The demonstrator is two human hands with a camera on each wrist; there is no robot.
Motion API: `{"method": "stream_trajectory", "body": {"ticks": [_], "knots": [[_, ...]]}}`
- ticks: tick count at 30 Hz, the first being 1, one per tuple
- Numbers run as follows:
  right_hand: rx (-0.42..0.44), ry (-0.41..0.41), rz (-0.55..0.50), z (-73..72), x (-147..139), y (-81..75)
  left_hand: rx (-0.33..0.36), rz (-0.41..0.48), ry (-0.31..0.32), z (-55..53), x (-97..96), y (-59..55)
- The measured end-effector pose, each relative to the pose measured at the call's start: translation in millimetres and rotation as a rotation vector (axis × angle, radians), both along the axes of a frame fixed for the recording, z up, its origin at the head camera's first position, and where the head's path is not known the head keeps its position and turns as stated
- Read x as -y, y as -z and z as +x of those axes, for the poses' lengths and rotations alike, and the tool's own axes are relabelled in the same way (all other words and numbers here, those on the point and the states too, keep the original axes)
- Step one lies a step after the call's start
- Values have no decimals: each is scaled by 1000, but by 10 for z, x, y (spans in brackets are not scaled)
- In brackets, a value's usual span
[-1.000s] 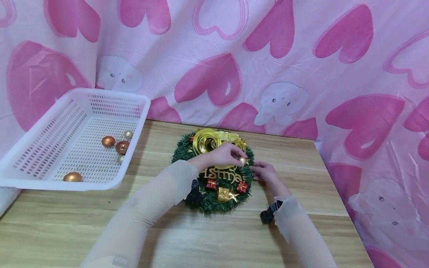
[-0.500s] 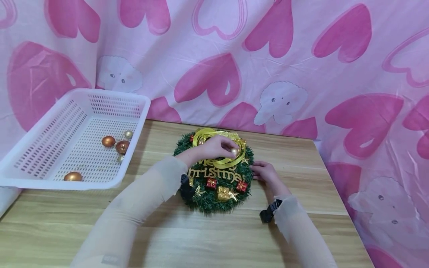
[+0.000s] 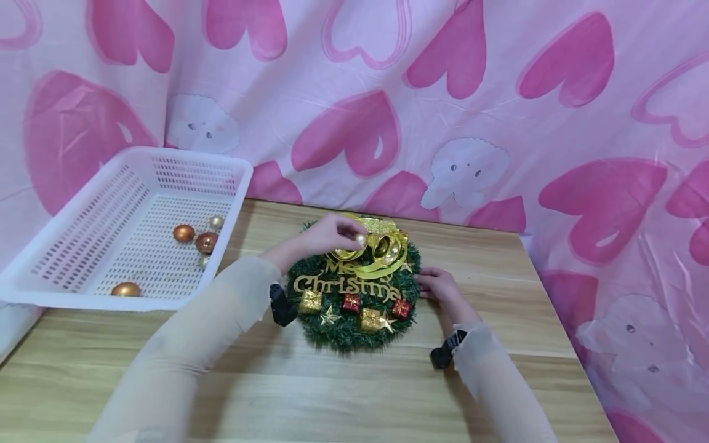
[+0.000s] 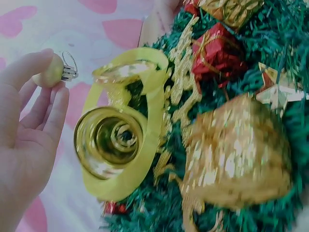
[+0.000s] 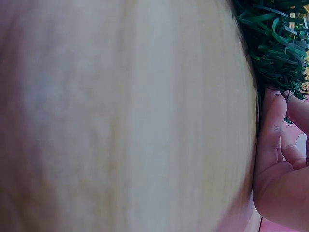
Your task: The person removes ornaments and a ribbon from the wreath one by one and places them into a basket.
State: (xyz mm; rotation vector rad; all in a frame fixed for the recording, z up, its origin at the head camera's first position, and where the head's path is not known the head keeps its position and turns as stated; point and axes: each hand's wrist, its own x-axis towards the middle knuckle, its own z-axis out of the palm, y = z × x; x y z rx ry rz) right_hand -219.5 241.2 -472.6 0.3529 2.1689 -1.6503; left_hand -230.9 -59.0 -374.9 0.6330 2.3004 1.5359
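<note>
The gold ball (image 3: 360,239) is pinched in the fingers of the left hand (image 3: 328,236), cap (image 4: 69,73) turned outward, above the wreath (image 3: 344,339) toward its far side, apart from the bells (image 4: 110,137), while the right hand (image 3: 441,290) touches the wreath's right edge, whether grasping I cannot tell.

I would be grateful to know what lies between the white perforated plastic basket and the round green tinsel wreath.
The head view shows wood-grain tabletop between basket and wreath, crossed by the left arm's cream fabric sleeve and black wrist camera.
</note>
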Motion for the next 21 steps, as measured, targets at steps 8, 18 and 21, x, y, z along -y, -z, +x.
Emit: {"method": "stream_trajectory", "body": {"ticks": [8,18,21], "knots": [[0,7,14,0,-8,1,-22,18,-36,22,236,-89],[-4,0,25,-10,-9,16,-37,-50,-124,60,604,-241],[-4,2,29,-14,-11,21,-40,-70,-148,67,736,-276]]}}
